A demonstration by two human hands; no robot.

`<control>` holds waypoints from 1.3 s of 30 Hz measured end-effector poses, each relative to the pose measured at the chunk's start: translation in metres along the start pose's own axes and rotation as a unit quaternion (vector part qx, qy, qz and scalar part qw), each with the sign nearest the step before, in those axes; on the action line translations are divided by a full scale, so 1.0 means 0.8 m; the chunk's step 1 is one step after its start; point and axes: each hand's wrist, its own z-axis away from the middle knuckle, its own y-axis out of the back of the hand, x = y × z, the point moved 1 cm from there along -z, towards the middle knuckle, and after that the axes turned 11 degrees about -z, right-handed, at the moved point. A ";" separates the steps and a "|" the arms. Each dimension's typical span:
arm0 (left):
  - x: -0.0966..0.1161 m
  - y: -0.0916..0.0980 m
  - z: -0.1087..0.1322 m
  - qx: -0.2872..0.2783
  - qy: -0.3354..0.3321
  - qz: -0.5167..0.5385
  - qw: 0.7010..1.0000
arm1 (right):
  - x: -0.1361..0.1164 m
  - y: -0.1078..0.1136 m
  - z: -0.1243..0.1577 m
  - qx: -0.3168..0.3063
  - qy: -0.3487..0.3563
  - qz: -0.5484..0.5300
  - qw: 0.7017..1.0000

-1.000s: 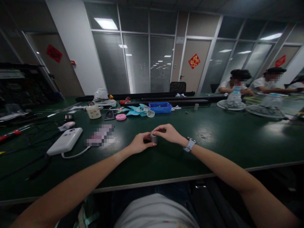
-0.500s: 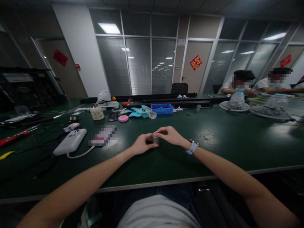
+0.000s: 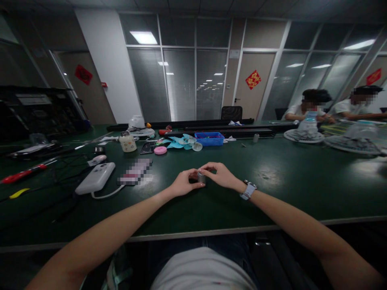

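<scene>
A small grey metallic cylinder point(image 3: 201, 177) stands upright on the dark green table point(image 3: 169, 219), in front of my body. My left hand point(image 3: 186, 183) grips it from the left, the thumb low on the near side and the fingers behind. From the right, my right hand point(image 3: 220, 174) holds the top of the cylinder between thumb and fingers. A watch point(image 3: 248, 189) is on my right wrist.
At the left lie a white power bank point(image 3: 96, 178) with a cable, a phone point(image 3: 135, 171) and a red-handled tool point(image 3: 24, 174). Farther back are a cream jar point(image 3: 128, 142), blue fan blades point(image 3: 178, 142) and a blue basket point(image 3: 209, 139). Two people sit at the far right.
The whole view has shifted slightly, so things appear a little farther right. Both hands keep nearly the same hold on the cylinder.
</scene>
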 end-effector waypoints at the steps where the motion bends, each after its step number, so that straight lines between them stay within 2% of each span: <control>1: -0.001 0.000 0.000 0.003 0.000 -0.001 1.000 | -0.002 -0.001 0.000 0.005 0.003 0.003 1.000; 4: -0.002 -0.001 -0.001 0.007 0.004 0.000 1.000 | -0.002 0.000 -0.003 0.023 0.003 -0.003 1.000; 7: -0.001 0.000 0.000 0.008 0.011 0.002 1.000 | 0.005 0.015 -0.004 0.019 0.010 -0.016 1.000; 10: 0.002 0.001 0.000 0.009 0.008 0.006 1.000 | 0.021 0.043 0.005 -0.037 0.016 0.020 0.999; 15: 0.003 0.002 0.001 0.013 0.012 -0.001 1.000 | 0.056 0.079 0.034 -0.130 -0.062 0.092 0.985; 19: 0.002 0.001 0.000 0.015 0.008 -0.012 1.000 | 0.067 0.081 0.043 -0.138 -0.074 0.102 0.982; 27: -0.001 0.003 -0.001 -0.014 0.000 -0.002 1.000 | 0.066 0.079 0.042 -0.152 -0.077 0.123 0.978; 34: 0.007 0.008 0.001 -0.024 0.011 0.015 1.000 | 0.064 0.075 0.040 -0.108 -0.070 0.083 0.988; 39: 0.007 0.009 0.002 -0.024 0.015 0.020 0.999 | 0.029 0.050 0.011 0.000 -0.035 0.015 0.999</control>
